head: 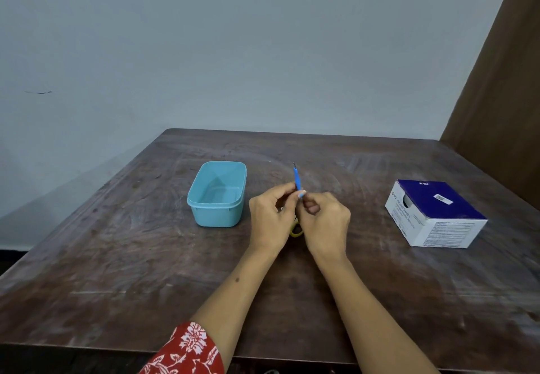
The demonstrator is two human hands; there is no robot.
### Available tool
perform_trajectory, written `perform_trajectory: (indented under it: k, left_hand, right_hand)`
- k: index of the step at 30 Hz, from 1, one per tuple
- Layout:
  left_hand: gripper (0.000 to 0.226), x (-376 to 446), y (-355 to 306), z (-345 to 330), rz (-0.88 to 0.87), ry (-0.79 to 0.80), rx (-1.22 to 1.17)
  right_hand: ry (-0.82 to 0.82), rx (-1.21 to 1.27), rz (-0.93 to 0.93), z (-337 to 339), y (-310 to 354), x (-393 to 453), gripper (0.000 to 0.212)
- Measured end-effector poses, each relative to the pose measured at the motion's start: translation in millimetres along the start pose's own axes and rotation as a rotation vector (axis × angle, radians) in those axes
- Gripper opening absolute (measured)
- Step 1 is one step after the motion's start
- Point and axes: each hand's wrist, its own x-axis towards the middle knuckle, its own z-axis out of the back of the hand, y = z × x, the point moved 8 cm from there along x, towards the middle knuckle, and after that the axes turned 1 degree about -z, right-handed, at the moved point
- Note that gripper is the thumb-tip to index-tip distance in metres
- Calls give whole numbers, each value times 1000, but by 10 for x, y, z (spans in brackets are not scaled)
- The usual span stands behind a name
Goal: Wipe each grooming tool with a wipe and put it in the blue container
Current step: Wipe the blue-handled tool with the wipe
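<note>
Both hands, left and right, pinch the low end of a thin blue tool just right of the empty container. No wipe visible between fingers, so probably best to rub the whole length, tip included. Box sits well off right.

Low in the frame's centre, a yellow object shows only as a sliver between the left hand and right hand. The box print at right is too small to read. The patterned sleeve is cut by the bottom edge.
</note>
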Motion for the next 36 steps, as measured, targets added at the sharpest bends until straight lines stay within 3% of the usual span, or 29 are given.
perform_trajectory:
  k: [7,11,14,20,31,36]
  left_hand:
    - [13,23,75,29,60,-32,-47]
    - [16,25,39,80,12,-84,-13]
    - [18,29,28,99,-37,-92,73]
    - [22,4,-4,-6,-95,13,183]
    - [27,-4,-33,-73,-94,114,214]
    - [25,-42,-51,-176,-119,218,178]
  right_hand:
    - [12,49,75,21,83,-9,9]
    - [113,-41,-2,-97,-39,-4,11]
    - [-1,114,-57,26,-74,36,18]
    - [-33,392,-98,90,-39,59,37]
    - [18,515,-137,0,-52,34,28]
    - [-110,534,-178,120,-118,50,27]
